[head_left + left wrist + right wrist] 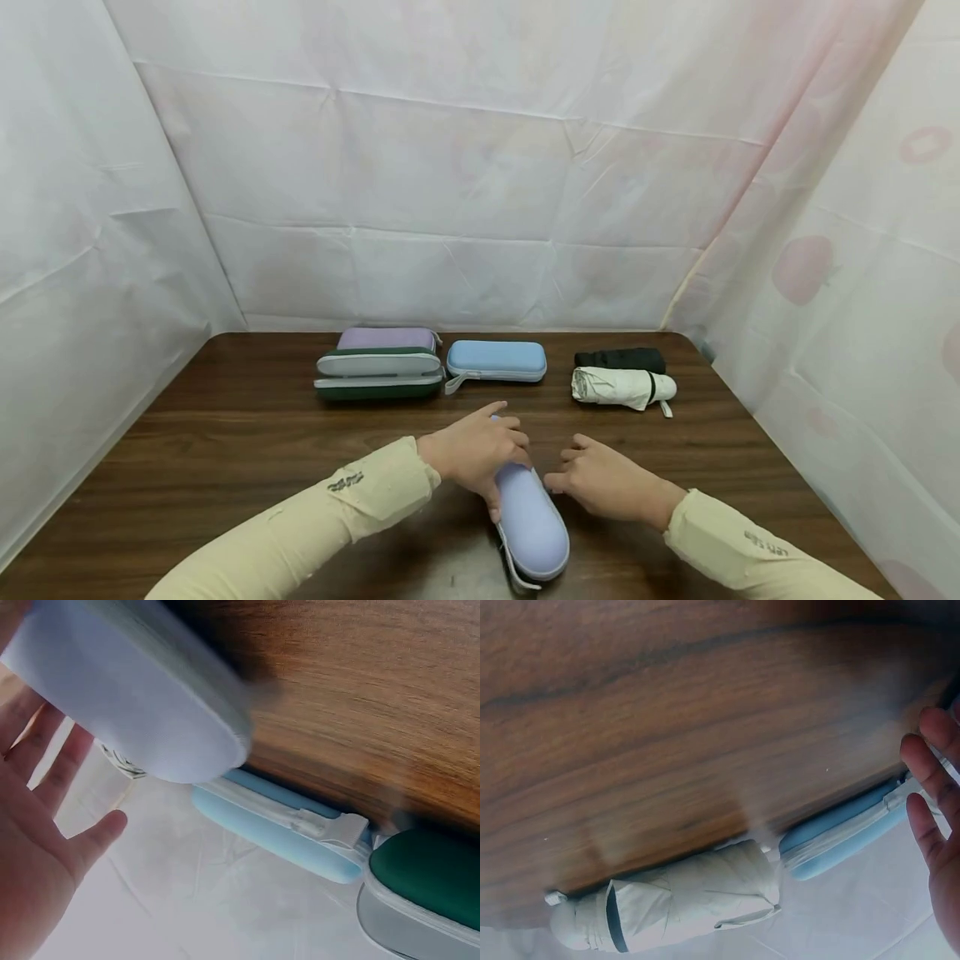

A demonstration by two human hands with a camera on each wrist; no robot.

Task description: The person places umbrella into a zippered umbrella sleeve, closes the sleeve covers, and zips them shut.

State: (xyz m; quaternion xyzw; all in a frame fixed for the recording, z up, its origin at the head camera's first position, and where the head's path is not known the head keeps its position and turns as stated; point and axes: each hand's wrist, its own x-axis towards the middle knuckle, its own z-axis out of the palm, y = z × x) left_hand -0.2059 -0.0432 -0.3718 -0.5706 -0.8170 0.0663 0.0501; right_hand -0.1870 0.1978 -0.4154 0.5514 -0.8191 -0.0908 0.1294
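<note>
My left hand (480, 450) lies across the far part of a lavender zippered hard case (531, 525) and grips it, thumb on its left side and fingers at the far and right sides. A pale strap hangs at the case's near end. In the left wrist view, the smooth rounded case (142, 690) fills the upper left, and one finger of the left hand (37, 847) stands away from it. Just right of the case is my right hand (611, 482), its fingers loosely bent and holding nothing; the right wrist view shows the same relaxed fingers (930, 780).
Along the back of the brown table (247, 450) lie a light blue zip case (497, 356), a dark green case (378, 390) with grey surfaces showing, and a purple case (384, 337) behind it. A white folded umbrella (611, 386) and a black folded one (622, 359) lie back right.
</note>
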